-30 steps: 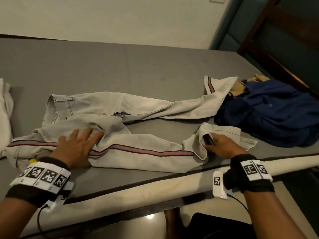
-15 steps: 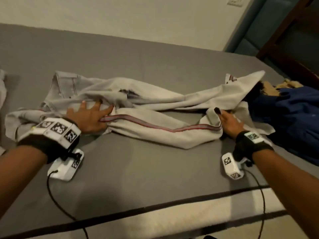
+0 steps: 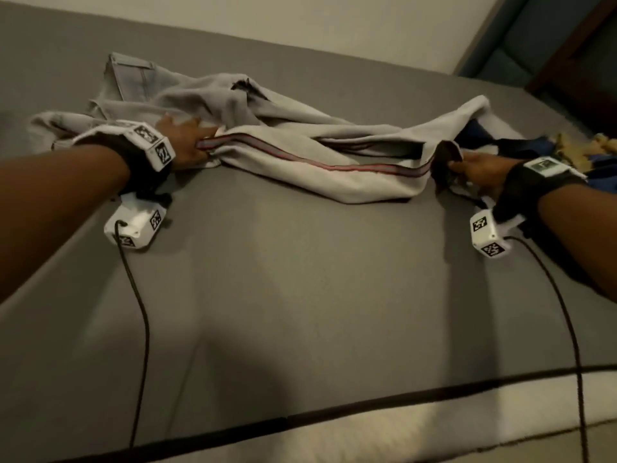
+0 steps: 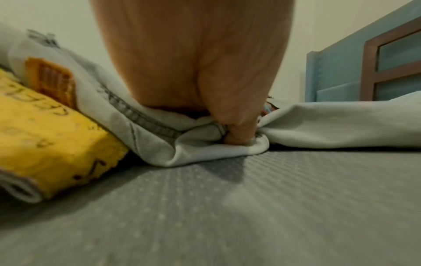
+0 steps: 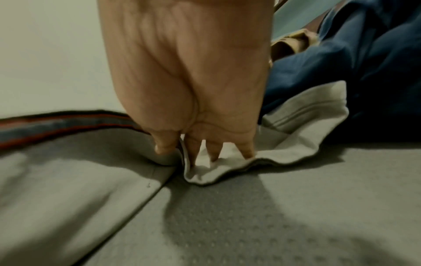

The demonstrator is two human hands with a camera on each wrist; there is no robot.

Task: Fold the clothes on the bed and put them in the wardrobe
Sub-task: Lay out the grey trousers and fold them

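Note:
Pale grey trousers (image 3: 293, 152) with a red and grey side stripe lie bunched across the grey bed (image 3: 300, 279), waistband at the left. My left hand (image 3: 188, 142) grips the near leg's cloth near the waist; in the left wrist view the thumb (image 4: 237, 126) digs into a fold of the trousers (image 4: 330, 122). My right hand (image 3: 474, 168) pinches the near leg's hem end. Its fingers (image 5: 247, 145) hold that hem (image 5: 296, 140) against the thumb in the right wrist view.
A dark blue garment (image 3: 601, 175) with a tan piece (image 3: 587, 145) lies at the bed's right end, close behind my right hand. A yellow label (image 4: 45, 135) shows at the trousers' waist. The pale bed edge (image 3: 367, 432) runs along the front. A wooden frame (image 3: 567, 48) stands far right.
Both hands have pushed the near trouser leg away from the bed edge toward the far leg. The left hand went from lying flat on the cloth to gripping it. The cloth has bunched up.

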